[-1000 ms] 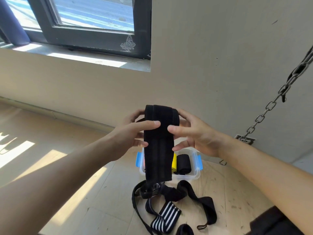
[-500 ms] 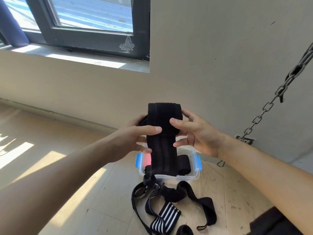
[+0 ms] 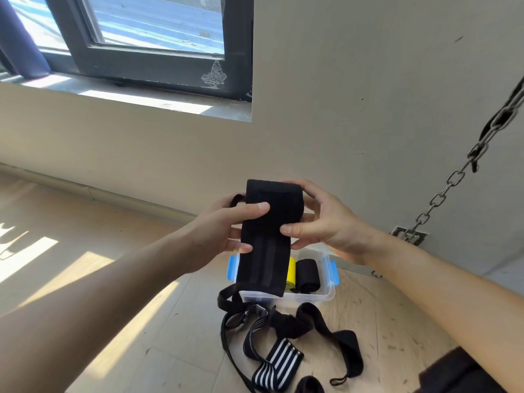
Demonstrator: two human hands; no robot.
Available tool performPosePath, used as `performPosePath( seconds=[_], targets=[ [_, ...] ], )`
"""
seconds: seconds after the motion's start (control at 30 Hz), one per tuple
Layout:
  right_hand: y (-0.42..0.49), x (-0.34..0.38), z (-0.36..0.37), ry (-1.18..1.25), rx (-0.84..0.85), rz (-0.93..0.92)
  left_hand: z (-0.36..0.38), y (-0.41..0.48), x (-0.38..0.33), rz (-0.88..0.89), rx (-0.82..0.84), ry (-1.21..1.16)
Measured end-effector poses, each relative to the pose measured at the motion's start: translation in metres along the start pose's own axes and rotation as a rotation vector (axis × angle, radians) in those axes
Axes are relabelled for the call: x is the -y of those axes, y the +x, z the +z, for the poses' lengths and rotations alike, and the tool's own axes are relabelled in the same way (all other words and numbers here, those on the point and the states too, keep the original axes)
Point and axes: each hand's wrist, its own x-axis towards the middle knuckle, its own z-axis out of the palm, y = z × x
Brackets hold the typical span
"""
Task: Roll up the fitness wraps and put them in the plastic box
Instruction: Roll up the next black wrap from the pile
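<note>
Fitness wrap (image 3: 268, 242), black, is held up in the air between your two hands, in front of the wall (image 3: 354, 109); its upper end is wound into a partial roll and its loose tail hangs straight down. Your left hand (image 3: 221, 231) grasps the roll from its left side, with the thumb laid across the front face and the fingers behind; your right hand (image 3: 329, 222) grasps it from the right, with fingers curled over the top corner and the thumb pressed on the right edge lower down. Both hands are thus closed round the same wrap.

Plastic box (image 3: 329, 292), clear with blue latches (image 3: 335, 273), stands on the floor (image 3: 175, 336) below your hands; the hanging tail covers its left part in this view. Inside it, a yellow roll (image 3: 291, 275) stands just beside a black roll (image 3: 308, 275).

On the floor before the box lie unrolled wraps in a loose tangle; a black-and-white striped wrap (image 3: 279, 364) and a plain black strip (image 3: 329, 331) among them.

A metal chain (image 3: 450, 181) runs down at the right to a plate at the wall's foot; a dark-framed window (image 3: 158, 66) stands at upper left.
</note>
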Motion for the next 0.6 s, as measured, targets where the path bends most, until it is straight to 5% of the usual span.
performPosePath(
  seconds=[0.33, 0.6],
  targets=[
    [0.0003, 0.0067, 0.0003, 0.153, 0.051, 0.253, 0.0002, 0.0042, 0.0061, 0.154, -0.011, -0.065],
    [0.0035, 0.0006, -0.0046, 0.177, 0.024, 0.124, -0.003, 0.0037, 0.0067, 0.032, 0.05, 0.049]
  ],
)
